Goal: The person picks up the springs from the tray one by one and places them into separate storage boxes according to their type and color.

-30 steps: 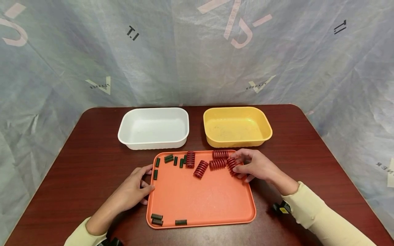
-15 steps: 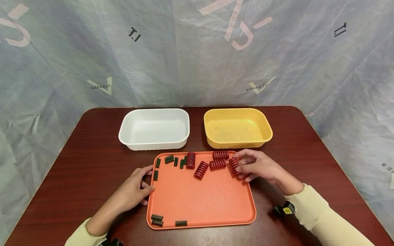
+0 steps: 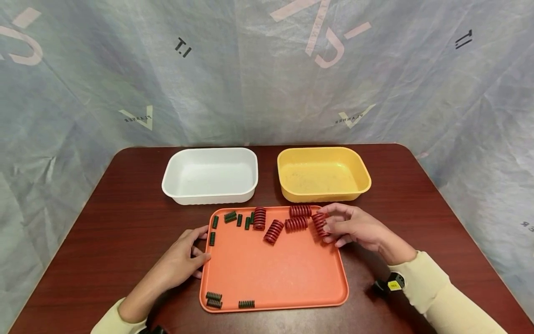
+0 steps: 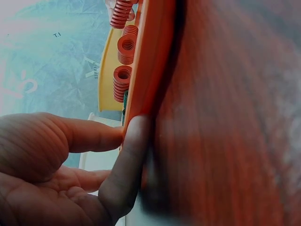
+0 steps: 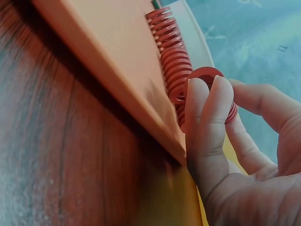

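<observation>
right hand [image 3: 354, 229] pinches a red spring [image 3: 319, 224] at the far right corner of the orange tray [image 3: 275, 273]
the spring sits just left of that hand, the nearer one, its long axis running mainly away from the person, yellow bin [image 3: 325, 194] beyond; left hand [image 3: 183, 255] grips the tray's left rim.

Wood-grained table [image 3: 112, 222], dark reddish brown, far corners rounded, a sheen of light toward its near edge. Grey-blue sheeting [image 3: 250, 93] hangs creased behind and along both sides, printed with pale V marks [image 3: 149, 118], pinkish strokes [image 3: 27, 17], black mirrored lettering [image 3: 180, 43].
</observation>
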A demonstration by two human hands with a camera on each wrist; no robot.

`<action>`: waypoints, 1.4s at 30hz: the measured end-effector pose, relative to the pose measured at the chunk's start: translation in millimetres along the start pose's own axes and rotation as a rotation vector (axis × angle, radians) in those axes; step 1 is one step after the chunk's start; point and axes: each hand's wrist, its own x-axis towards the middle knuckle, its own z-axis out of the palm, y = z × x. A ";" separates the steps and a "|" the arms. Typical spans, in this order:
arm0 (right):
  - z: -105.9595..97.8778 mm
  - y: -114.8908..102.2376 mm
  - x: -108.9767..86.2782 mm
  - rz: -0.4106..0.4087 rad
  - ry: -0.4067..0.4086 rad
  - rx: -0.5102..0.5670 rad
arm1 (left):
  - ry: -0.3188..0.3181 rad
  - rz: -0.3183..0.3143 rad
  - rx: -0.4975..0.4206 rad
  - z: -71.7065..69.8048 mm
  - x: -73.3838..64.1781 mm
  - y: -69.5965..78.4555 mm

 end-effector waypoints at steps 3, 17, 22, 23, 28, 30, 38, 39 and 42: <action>0.0 -2.6 -1.2 -0.008 -0.020 0.020 | 0.008 0.002 -0.006 0.8 -0.2 -0.8; -6.8 -28.0 -6.6 -0.081 -0.114 0.089 | 0.015 0.001 -0.020 1.2 -0.8 -2.1; -10.5 -45.3 -5.8 -0.111 -0.121 0.046 | 0.017 0.002 -0.016 1.1 -0.9 -2.8; -11.2 -49.0 -5.4 -0.109 -0.120 0.044 | 0.016 0.001 -0.016 1.2 -1.0 -2.8; -16.9 -66.8 -1.6 -0.095 -0.100 0.047 | 0.013 -0.004 -0.014 1.3 -1.2 -2.5; -19.6 -74.2 0.7 -0.085 -0.086 0.044 | 0.015 -0.004 -0.012 1.3 -1.4 -2.2; -32.5 -98.1 14.2 -0.024 0.009 0.025 | 0.017 0.003 -0.003 1.3 -0.6 -2.9; -34.0 -99.9 16.5 -0.014 0.021 0.025 | 0.017 0.005 -0.002 1.2 -0.6 -3.1; -38.4 -103.8 23.0 0.005 0.048 0.016 | 0.018 0.008 -0.002 1.1 -0.5 -3.5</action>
